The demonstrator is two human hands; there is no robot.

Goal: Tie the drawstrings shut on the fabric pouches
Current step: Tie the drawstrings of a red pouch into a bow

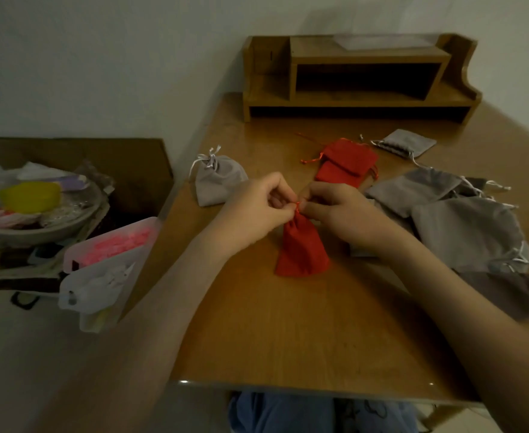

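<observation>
Left hand (257, 204), right hand (335, 210) pinch red pouch (302, 248)'s drawstring (297, 208); box (152, 222) holds pink bits (116, 245).

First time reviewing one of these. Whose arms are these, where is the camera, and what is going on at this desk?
There is no machine here: a person works bare-handed, and the single camera sits on their head, looking down at the wooden table. The left hand and right hand each pinch the drawstring at the gathered neck of a red pouch resting on it. Left of it sits a grey pouch, already tied. Behind lie more red pouches, and on the right a pile of grey pouches. A wooden shelf unit stands at the back.
</observation>
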